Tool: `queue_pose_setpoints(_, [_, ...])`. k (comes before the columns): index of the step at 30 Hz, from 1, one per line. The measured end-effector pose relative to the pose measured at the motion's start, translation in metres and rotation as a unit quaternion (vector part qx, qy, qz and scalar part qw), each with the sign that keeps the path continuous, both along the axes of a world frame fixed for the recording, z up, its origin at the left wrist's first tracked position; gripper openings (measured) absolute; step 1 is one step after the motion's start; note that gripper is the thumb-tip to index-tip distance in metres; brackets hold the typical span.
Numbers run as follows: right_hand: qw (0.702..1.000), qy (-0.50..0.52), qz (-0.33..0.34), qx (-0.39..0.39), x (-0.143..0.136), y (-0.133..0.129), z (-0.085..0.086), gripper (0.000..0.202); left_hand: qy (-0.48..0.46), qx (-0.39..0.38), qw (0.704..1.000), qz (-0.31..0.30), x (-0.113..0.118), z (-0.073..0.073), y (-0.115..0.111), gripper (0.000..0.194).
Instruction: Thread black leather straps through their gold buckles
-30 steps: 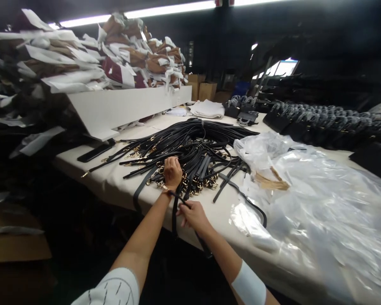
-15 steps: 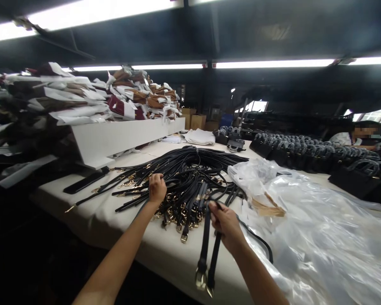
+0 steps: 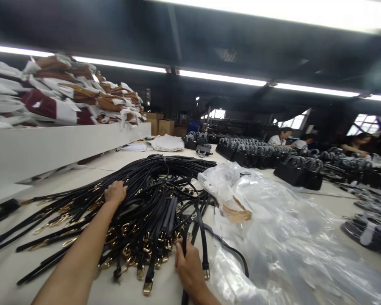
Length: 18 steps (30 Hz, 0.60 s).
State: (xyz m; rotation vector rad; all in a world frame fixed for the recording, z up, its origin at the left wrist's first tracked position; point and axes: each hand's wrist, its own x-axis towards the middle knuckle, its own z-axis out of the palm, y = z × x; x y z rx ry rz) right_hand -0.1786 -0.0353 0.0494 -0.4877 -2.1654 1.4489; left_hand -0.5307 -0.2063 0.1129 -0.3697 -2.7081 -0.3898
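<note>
Black straps point(image 3: 146, 180) piled, hands point(image 3: 190, 267) among them; clear plastic point(image 3: 273, 220) alongside.

Bare forearms point(image 3: 78, 252), bare hands point(image 3: 115, 192)

Head-worn view, facing forward, slightly down, near black straps point(image 3: 154, 201)

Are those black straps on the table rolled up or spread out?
Spread out: the black straps fan across the pale table in a loose, overlapping pile, with many gold buckles showing.
</note>
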Motion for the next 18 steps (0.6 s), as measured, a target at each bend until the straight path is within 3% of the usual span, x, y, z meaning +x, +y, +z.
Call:
queue_pose_setpoints(5, [0.999, -0.005, -0.009, 0.035, 0.000, 0.000, 0.004, 0.029, 0.024, -0.047, 0.997, -0.060, 0.004, 0.012, -0.003, 0.033])
queue_pose_setpoints(8, [0.999, -0.015, -0.002, 0.040, -0.001, 0.001, 0.005, 0.028, 0.024, -0.040, 0.998, -0.047, 0.013, 0.023, -0.018, 0.030])
queue_pose_setpoints(11, [0.999, -0.014, 0.001, 0.041, 0.000, 0.002, 0.005, 0.026, 0.018, -0.005, 1.000, -0.016, 0.026, 0.040, -0.054, 0.023])
queue_pose_setpoints(15, [1.000, 0.010, 0.011, 0.024, 0.002, 0.002, 0.005, 0.024, 0.020, 0.095, 0.995, 0.020, 0.054, 0.078, -0.121, 0.027])
queue_pose_setpoints(17, [0.999, 0.027, 0.013, 0.012, 0.003, 0.001, 0.006, 0.024, 0.006, 0.174, 0.985, -0.008, 0.076, 0.100, -0.148, 0.034])
queue_pose_setpoints(18, [0.999, 0.036, 0.012, 0.007, 0.003, 0.002, 0.007, 0.023, -0.016, 0.240, 0.969, -0.054, 0.090, 0.112, -0.158, 0.035])
